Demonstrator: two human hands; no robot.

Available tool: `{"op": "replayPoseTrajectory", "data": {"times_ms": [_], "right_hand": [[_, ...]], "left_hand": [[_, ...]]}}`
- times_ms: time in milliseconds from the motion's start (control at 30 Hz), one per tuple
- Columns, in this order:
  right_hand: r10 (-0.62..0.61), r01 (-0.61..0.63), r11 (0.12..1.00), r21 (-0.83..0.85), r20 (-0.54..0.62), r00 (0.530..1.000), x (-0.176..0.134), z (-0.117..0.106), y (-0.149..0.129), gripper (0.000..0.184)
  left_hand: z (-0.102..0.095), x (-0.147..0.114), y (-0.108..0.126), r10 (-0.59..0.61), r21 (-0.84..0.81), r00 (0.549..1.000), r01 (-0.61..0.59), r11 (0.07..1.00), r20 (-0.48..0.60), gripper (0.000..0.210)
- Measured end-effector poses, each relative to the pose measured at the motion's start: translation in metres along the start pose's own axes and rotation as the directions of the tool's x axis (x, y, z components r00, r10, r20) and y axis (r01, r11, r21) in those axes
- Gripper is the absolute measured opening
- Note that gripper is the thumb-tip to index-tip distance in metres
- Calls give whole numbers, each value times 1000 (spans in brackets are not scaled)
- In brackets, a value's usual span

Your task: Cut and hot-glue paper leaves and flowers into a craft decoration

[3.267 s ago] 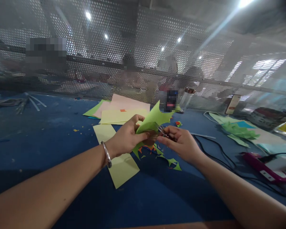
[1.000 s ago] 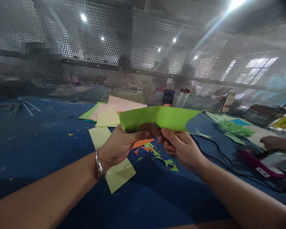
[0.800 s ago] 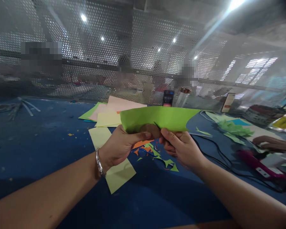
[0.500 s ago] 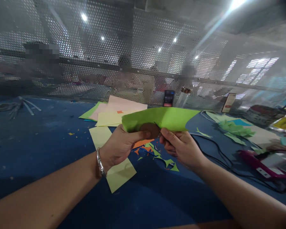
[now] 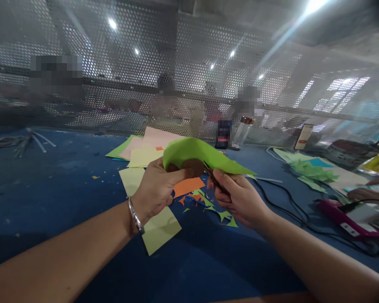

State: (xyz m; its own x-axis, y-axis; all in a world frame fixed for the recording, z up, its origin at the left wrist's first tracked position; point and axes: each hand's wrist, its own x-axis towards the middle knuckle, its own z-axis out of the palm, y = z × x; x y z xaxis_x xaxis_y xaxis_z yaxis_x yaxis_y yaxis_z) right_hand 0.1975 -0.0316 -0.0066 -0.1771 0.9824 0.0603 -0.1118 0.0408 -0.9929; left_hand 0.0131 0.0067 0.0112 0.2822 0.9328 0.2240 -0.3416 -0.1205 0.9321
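Observation:
My left hand (image 5: 159,183) pinches a bright green sheet of paper (image 5: 189,149) together with a round brown disc (image 5: 194,167) lying against its near face. In my right hand (image 5: 236,191) is a pair of small dark scissors (image 5: 213,172), the blades at the paper beside the disc's right edge. The sheet curves up at the left and slopes down to a point above my right hand. Beneath the hands lie an orange piece of paper (image 5: 189,186), green and orange scraps (image 5: 222,216) and a pale yellow strip (image 5: 162,231).
Stacked coloured sheets (image 5: 164,135) lie behind the left hand. A phone (image 5: 222,134) and a clear bottle (image 5: 242,130) stand near the perforated screen (image 5: 129,54). Black cables (image 5: 290,195) run to a magenta power strip (image 5: 344,221); another person's hand (image 5: 371,193) is at far right.
The green sheet's right part has dropped and narrowed to a point, while its left part bulges higher. More of the scissors shows, and the orange paper is more exposed.

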Motion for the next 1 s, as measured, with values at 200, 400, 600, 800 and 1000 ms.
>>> {"op": "replayPoseTrajectory", "data": {"times_ms": [200,400,600,800,1000], "right_hand": [[-3,1,999,50,36,999,2,2,3,47],[-19,18,999,27,27,999,1,2,1,46],[-16,16,1000,-4,4,1000,2,1,0,45],[-8,8,1000,0,30,1000,1,-1,1,45],[-16,16,1000,1,19,1000,1,0,0,45]], "left_hand": [[2,0,-2,130,97,980,-116,988,-151,19],[11,-5,5,-55,24,984,60,998,-167,18],[9,-4,0,-133,-84,987,126,989,-92,14],[8,-2,0,-77,-192,993,59,980,-89,19],[9,-2,-7,-125,-214,992,121,969,-3,18]]}}
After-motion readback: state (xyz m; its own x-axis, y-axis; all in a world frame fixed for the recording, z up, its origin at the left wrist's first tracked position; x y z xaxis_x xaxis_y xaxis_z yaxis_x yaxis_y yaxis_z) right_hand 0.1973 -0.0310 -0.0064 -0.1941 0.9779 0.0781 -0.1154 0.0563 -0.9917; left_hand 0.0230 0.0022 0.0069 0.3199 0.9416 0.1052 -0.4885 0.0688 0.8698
